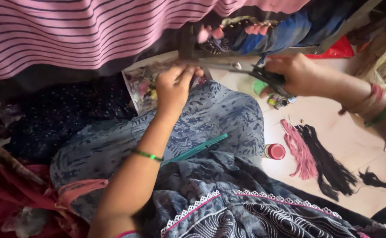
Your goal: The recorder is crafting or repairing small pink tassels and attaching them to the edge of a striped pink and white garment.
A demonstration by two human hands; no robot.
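Plainly, right hand [301, 75] grips scissors [250, 70]; red-lidded jar [274, 151] stands shut.

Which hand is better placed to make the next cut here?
The right hand, probably: it grips the handles of the scissors, whose blades point toward the left hand. The left hand pinches something small by the patterned sheet, so it looks set to hold, not cut.
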